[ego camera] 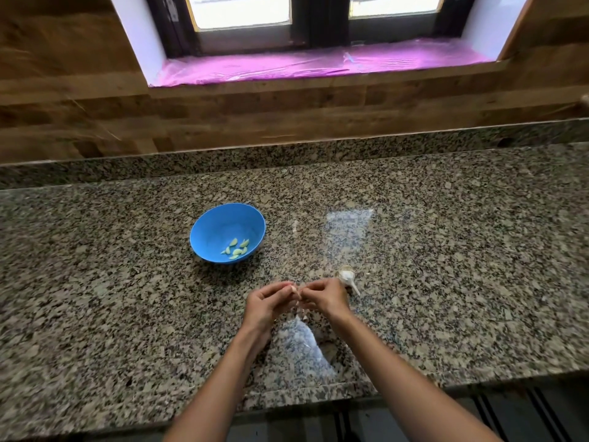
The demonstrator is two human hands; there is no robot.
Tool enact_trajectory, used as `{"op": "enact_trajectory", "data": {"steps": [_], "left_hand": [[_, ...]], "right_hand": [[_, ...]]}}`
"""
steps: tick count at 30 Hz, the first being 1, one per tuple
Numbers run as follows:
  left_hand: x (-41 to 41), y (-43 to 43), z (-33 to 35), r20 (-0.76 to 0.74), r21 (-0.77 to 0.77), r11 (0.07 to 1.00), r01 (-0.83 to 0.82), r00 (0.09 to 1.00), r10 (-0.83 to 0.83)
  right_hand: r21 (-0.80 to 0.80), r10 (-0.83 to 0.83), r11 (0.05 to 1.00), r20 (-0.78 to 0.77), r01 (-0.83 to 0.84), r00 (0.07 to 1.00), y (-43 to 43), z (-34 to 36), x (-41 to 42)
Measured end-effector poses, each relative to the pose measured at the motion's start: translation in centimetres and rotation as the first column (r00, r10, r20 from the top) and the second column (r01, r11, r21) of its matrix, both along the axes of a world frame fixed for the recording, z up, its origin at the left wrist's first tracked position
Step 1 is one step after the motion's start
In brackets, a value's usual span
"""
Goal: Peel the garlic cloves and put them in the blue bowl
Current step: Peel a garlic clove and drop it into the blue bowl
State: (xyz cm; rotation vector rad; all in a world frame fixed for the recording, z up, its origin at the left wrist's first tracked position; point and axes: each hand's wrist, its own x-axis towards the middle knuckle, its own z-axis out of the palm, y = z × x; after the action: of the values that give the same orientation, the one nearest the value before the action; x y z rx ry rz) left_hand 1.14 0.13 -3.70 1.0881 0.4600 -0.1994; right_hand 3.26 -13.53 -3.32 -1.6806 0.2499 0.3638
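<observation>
— What was in the blue bowl (204, 231)?
— I saw several peeled cloves (236, 248) inside it. The left hand (266, 303) and right hand (325, 295) both pinched one garlic clove (297, 292) above the table (446, 250).

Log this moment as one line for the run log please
step: peeling | hands: left hand and right hand pinch garlic clove | blue bowl: some peeled cloves | garlic head: on counter
</observation>
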Motion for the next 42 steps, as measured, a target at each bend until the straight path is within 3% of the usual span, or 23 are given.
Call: {"op": "enact_trajectory", "data": {"steps": [3, 5, 8, 13, 16, 21, 30, 33, 37, 42], "left_hand": [[0.0, 0.4, -0.1, -0.055, -0.253, 0.956, -0.15, 0.989, 0.141], [0.0, 0.7, 0.0, -0.048, -0.284, 0.947, -0.149, 0.989, 0.141], [-0.1, 0.8, 0.3, -0.051, -0.171, 0.982, -0.084, 0.996, 0.076], [-0.1, 0.7, -0.6, -0.057, -0.066, 0.994, -0.085, 0.995, 0.081], [-0.3, 0.5, -0.5, -0.052, 0.01, 0.999, -0.043, 0.998, 0.043], [-0.4, 0.6, 0.0, -0.051, 0.039, 0.999, -0.02, 0.998, 0.022], [-0.3, 0.4, 0.6, 0.038, 0.223, 0.974, 0.027, 0.999, -0.037], [-0.3, 0.5, 0.5, 0.062, 0.259, 0.966, 0.015, 0.998, -0.032], [0.0, 0.8, 0.5, 0.08, 0.298, 0.954, 0.03, 0.995, -0.056], [0.2, 0.8, 0.7, 0.111, 0.34, 0.939, 0.045, 0.99, -0.087]], "right_hand": [[-0.09, -0.022, 0.996, 0.046, 0.026, 0.999, 0.1, -0.2, 0.0], [-0.102, -0.044, 0.994, 0.049, 0.048, 0.998, -0.1, -0.6, -0.3], [-0.164, 0.012, 0.986, 0.052, -0.003, 0.999, 0.1, -0.7, -0.6], [-0.434, 0.163, 0.897, 0.155, -0.081, 0.974, 0.3, -1.3, -0.7], [-0.443, 0.199, 0.894, 0.265, -0.065, 0.944, 0.0, -1.5, -0.8], [-0.477, 0.243, 0.876, 0.312, -0.069, 0.918, 0.2, -1.3, -0.9], [-0.632, 0.354, 0.774, 0.397, -0.027, 0.847, 0.2, -0.9, -0.8], [-0.598, 0.352, 0.799, 0.372, -0.069, 0.859, 0.0, -0.7, -0.6], [-0.435, 0.336, 0.879, 0.27, -0.197, 0.902, -0.5, -0.5, -0.1], [-0.258, 0.272, 0.942, 0.205, -0.217, 0.94, -0.6, -0.2, 0.0]]}}
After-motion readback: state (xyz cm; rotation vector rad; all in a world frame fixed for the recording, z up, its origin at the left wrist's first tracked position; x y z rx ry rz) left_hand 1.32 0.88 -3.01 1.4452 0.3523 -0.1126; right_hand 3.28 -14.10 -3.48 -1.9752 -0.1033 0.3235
